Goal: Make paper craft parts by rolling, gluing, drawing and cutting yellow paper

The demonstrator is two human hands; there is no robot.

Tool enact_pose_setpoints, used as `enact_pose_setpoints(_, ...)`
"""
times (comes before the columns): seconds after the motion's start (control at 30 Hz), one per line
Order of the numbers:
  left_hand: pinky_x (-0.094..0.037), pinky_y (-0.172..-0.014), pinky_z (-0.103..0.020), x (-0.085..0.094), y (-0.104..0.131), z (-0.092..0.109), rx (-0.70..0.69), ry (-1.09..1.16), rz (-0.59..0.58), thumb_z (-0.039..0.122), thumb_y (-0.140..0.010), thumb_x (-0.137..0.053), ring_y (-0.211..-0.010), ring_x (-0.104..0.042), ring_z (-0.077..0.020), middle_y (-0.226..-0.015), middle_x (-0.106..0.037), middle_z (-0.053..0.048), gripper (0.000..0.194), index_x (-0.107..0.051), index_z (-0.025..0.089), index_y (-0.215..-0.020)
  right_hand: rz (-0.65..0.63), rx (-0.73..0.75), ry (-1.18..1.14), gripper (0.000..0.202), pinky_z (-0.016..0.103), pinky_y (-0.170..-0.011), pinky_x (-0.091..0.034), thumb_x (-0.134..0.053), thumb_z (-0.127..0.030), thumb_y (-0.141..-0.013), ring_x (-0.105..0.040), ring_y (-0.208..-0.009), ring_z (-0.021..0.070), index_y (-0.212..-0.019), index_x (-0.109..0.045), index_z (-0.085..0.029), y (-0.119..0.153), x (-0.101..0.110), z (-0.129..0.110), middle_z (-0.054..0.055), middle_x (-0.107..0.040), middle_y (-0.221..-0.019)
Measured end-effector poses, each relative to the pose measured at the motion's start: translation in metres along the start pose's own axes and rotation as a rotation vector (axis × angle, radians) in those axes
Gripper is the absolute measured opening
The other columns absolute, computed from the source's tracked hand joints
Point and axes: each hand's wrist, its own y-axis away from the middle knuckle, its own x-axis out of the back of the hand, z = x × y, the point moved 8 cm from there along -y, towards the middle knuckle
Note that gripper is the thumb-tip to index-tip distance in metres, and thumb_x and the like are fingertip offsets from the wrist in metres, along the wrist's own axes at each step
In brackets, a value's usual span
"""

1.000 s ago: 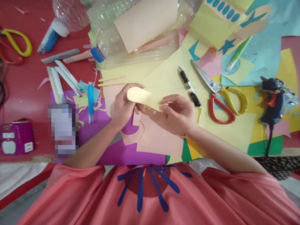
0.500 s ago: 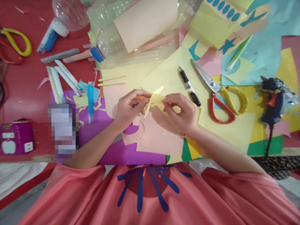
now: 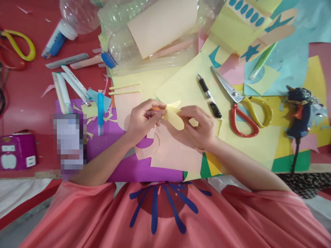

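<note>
Between my hands is a yellow paper cutout [image 3: 175,119] with rounded, petal-like lobes, held above the table. My left hand [image 3: 144,119] pinches its left side between thumb and fingertips. A bit of orange shows behind those fingers. My right hand [image 3: 199,124] is closed at the cutout's right edge, thumb and forefinger together. Below lies pale pink paper [image 3: 176,155] with a curved line cut or drawn on it. A black pen [image 3: 209,95] rests on pale yellow paper just beyond my right hand. Scissors [image 3: 239,100] with red and yellow handles lie farther right.
A glue gun [image 3: 298,112] lies at the right, its cord running to the table edge. Markers [image 3: 74,84], a blurred-out phone [image 3: 69,141] and a purple box [image 3: 19,151] are on the left. Clear plastic bottles [image 3: 124,48] lie at the back, under pink paper.
The yellow cutout has turned, so a broad rounded lobe now faces me instead of a thin edge. My right hand has shifted slightly left and down; my left stays nearly in place.
</note>
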Motion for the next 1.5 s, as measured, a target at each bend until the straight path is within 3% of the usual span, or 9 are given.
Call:
enact_pose_setpoints(0.13, -0.045, -0.039, -0.013, -0.001, 0.000, 0.001, 0.010, 0.008, -0.011, 0.048, -0.080, -0.071, -0.045, -0.058, -0.0038, -0.073, -0.067, 0.001, 0.031, -0.065, 0.017, -0.084, 0.053, -0.004, 0.014, 0.012, 0.030, -0.054, -0.048, -0.051, -0.020, -0.092, -0.060, -0.061, 0.0132, -0.087, -0.061, -0.025, 0.000, -0.001, -0.003, 0.002, -0.068, -0.074)
enact_pose_setpoints(0.3, -0.045, -0.040, -0.014, -0.001, 0.000, 0.002, -0.006, 0.013, -0.021, 0.048, -0.079, -0.072, -0.044, -0.056, -0.0024, -0.077, -0.066, 0.001, 0.031, -0.063, 0.018, -0.081, 0.043, -0.057, 0.035, 0.018, 0.031, -0.058, -0.050, -0.051, -0.028, -0.094, -0.062, -0.063, 0.0137, -0.080, -0.061, -0.025, 0.001, -0.005, 0.000, 0.003, -0.068, -0.074)
enact_pose_setpoints(0.47, -0.041, -0.035, -0.015, -0.001, -0.001, 0.002, -0.002, 0.023, -0.017, 0.046, -0.079, -0.071, -0.040, -0.055, -0.0044, -0.060, -0.058, 0.006, 0.030, -0.058, 0.019, -0.079, 0.005, -0.059, -0.038, 0.010, 0.028, -0.053, -0.046, -0.051, -0.018, -0.090, -0.059, -0.062, 0.0113, -0.085, -0.058, -0.024, 0.001, -0.001, 0.002, 0.003, -0.069, -0.083)
enact_pose_setpoints(0.7, -0.037, -0.030, -0.014, 0.004, -0.003, 0.000, 0.024, 0.046, 0.033, 0.039, -0.079, -0.069, -0.034, -0.049, -0.0034, -0.059, -0.055, 0.008, 0.024, -0.053, 0.021, -0.079, 0.017, -0.290, -0.115, 0.015, 0.027, -0.054, -0.042, -0.049, -0.032, -0.095, -0.050, -0.059, 0.0098, -0.093, -0.060, -0.023, 0.004, 0.011, 0.027, -0.001, -0.056, -0.076)
enact_pose_setpoints(0.87, -0.039, -0.034, -0.015, 0.001, 0.001, 0.005, -0.003, -0.005, 0.019, 0.040, -0.082, -0.068, -0.039, -0.051, -0.0028, -0.071, -0.064, 0.002, 0.023, -0.062, 0.019, -0.081, -0.109, -0.323, -0.168, 0.019, 0.025, -0.058, -0.044, -0.053, -0.035, -0.093, -0.056, -0.066, 0.0105, -0.084, -0.062, -0.021, 0.000, -0.006, 0.026, 0.001, -0.063, -0.077)
enact_pose_setpoints(1.0, -0.039, -0.037, -0.015, -0.011, 0.006, 0.010, -0.077, -0.094, -0.087, 0.042, -0.084, -0.067, -0.041, -0.049, -0.0022, -0.074, -0.068, 0.001, 0.024, -0.066, 0.019, -0.088, -0.218, -0.435, -0.261, 0.017, 0.023, -0.052, -0.040, -0.060, -0.035, -0.088, -0.051, -0.058, 0.0083, -0.083, -0.062, -0.019, 0.006, -0.022, 0.030, -0.002, -0.060, -0.070)
enact_pose_setpoints(1.17, -0.038, -0.037, -0.015, -0.013, 0.008, 0.013, -0.127, -0.108, -0.103, 0.041, -0.084, -0.068, -0.039, -0.049, -0.0022, -0.073, -0.067, 0.002, 0.023, -0.064, 0.020, -0.092, -0.211, -0.520, -0.325, 0.012, 0.021, -0.049, -0.039, -0.061, -0.028, -0.085, -0.049, -0.054, 0.0067, -0.078, -0.059, -0.018, 0.010, -0.025, 0.033, -0.004, -0.057, -0.064)
enact_pose_setpoints(1.3, -0.032, -0.035, -0.016, -0.011, 0.006, 0.013, -0.135, -0.164, -0.099, 0.041, -0.082, -0.070, -0.035, -0.045, -0.0045, -0.048, -0.051, 0.007, 0.021, -0.066, 0.021, -0.081, -0.186, -0.482, -0.294, 0.010, 0.021, -0.049, -0.040, -0.061, -0.025, -0.085, -0.051, -0.055, 0.0070, -0.078, -0.060, -0.019, 0.007, -0.021, 0.031, -0.003, -0.059, -0.066)
enact_pose_setpoints(1.5, -0.033, -0.038, -0.016, -0.012, 0.007, 0.015, -0.215, -0.250, -0.086, 0.035, -0.085, -0.066, -0.037, -0.043, -0.0045, -0.048, -0.052, 0.007, 0.016, -0.067, 0.021, -0.079, -0.161, -0.392, -0.204, 0.008, 0.023, -0.055, -0.042, -0.061, -0.023, -0.085, -0.054, -0.061, 0.0087, -0.079, -0.062, -0.020, 0.005, -0.018, 0.026, -0.001, -0.063, -0.072)
